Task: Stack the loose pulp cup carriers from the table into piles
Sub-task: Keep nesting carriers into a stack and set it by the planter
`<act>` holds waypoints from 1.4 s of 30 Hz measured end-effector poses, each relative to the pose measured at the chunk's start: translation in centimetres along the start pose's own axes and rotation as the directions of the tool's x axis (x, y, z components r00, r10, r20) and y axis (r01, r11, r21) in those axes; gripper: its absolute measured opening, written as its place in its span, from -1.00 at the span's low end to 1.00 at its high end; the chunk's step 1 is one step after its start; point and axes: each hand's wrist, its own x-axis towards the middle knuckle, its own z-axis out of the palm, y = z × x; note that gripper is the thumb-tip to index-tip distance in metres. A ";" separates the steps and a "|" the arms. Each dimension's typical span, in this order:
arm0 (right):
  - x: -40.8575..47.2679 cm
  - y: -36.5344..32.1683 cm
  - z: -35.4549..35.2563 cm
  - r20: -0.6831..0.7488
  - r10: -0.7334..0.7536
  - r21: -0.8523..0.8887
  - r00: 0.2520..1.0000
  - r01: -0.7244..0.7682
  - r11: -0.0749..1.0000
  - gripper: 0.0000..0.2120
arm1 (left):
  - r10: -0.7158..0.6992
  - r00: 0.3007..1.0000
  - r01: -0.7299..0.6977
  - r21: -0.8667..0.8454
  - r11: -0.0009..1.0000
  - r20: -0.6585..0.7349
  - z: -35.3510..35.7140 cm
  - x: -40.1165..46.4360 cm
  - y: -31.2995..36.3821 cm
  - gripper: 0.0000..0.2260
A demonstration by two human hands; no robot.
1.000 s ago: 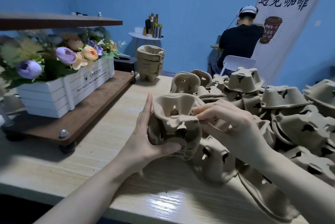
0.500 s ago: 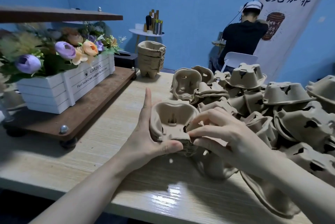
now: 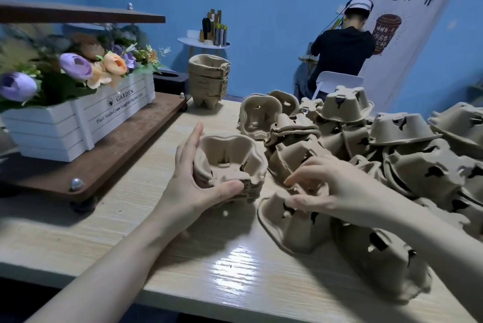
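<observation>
At your ten o'clock a white planter box (image 3: pixel 78 124) marked GARDEN, full of purple and orange flowers (image 3: pixel 75 66), sits on a dark wooden stand (image 3: pixel 109 155) that rests on the pale wood table (image 3: pixel 198 278). Beyond the stand's far corner, at about eleven o'clock, a finished pile (image 3: pixel 208 79) of nested carriers stands upright on the table, well apart from your hands.

Your left hand (image 3: pixel 193 179) holds the small stack of carriers (image 3: pixel 230 166) near the middle of the table — thumb pressed along its near edge, fingers reaching up its left side, the cup wells facing up. The stack touches or sits just above the tabletop; you cannot tell which from this angle.

Just to the right, at one o'clock from that stack, your right hand (image 3: pixel 329 187) reaches into the loose heap with fingers curled; thumb and forefinger seem to pinch the top of an upside-down carrier (image 3: pixel 292 223) lying beside the stack, though the contact is partly hidden by your fingers.

From one to three o'clock the loose carriers (image 3: pixel 418 155) spread in a jumbled heap, most upside down, some on their sides, one (image 3: pixel 258 116) tipped up with its wells facing you.

At twelve to one o'clock, past the table, a person in dark clothes (image 3: pixel 342 53) sits on a white chair (image 3: pixel 337 82) facing away, beside a white banner (image 3: pixel 407 22) with a coffee cup printed on it.
</observation>
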 end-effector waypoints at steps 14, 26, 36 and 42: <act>-0.2 -1.8 -0.1 0.052 0.130 -0.052 0.990 -0.127 0.991 -0.73 | 0.053 0.999 -0.052 0.028 0.998 -0.009 0.1 -0.1 0.3 -0.08; -0.6 -1.5 -3.0 -0.449 0.162 0.461 0.879 0.073 0.884 -0.79 | 0.058 0.998 -0.058 0.010 0.998 0.013 0.1 0.0 0.1 -0.09; 4.1 -4.5 -1.1 -0.694 -0.280 -0.168 0.664 0.228 0.959 -0.79 | 0.113 0.991 -0.114 0.019 0.993 0.077 0.5 -0.4 0.6 -0.10; 5.2 -5.4 0.3 -0.529 -0.422 -0.403 0.737 0.220 0.888 -0.70 | 0.118 0.990 -0.115 -0.039 0.993 0.081 0.4 -0.4 -0.3 -0.02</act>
